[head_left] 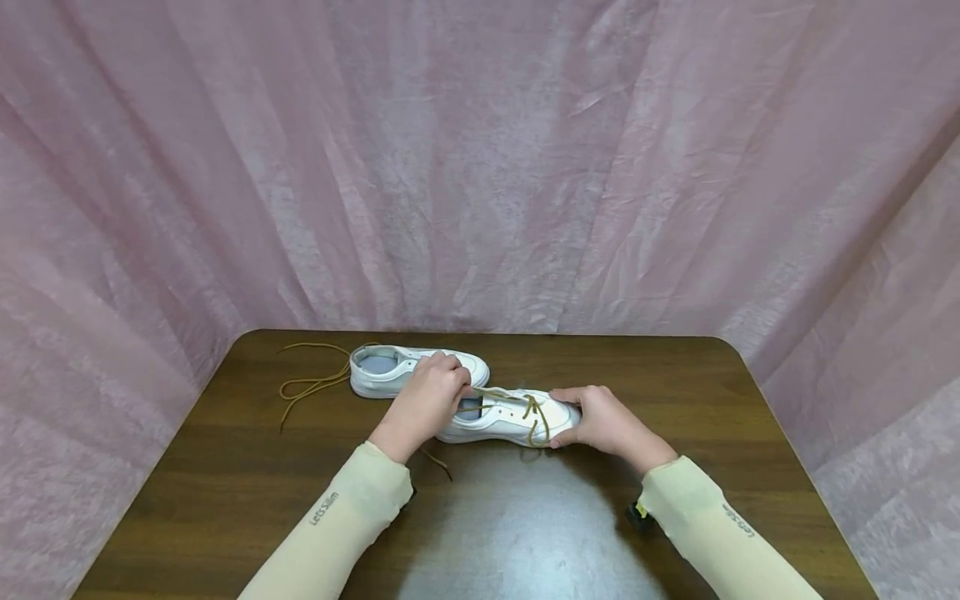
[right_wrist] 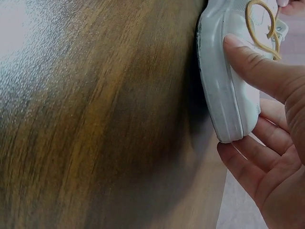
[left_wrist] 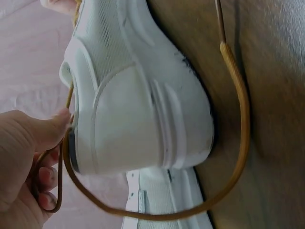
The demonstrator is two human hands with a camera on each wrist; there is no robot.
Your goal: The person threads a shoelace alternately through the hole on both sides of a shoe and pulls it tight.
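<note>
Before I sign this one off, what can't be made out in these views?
- Head view: part of the near shoe's heel end, covered by the left hand.
- Head view: part of the far shoe, also behind that hand.
- Left wrist view: one end of the brown lace, cut off by the top edge.
- Right wrist view: the near shoe's heel, cut off by the top edge.

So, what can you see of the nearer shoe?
The nearer shoe is white, leather-like, with textured panels, grey insole and thick sole. It sits sole down on the table, toe rightward. Its brown lace is threaded near the toe; some eyelets look bare. The right hand grips the toe; the left hand pinches the lace.
</note>
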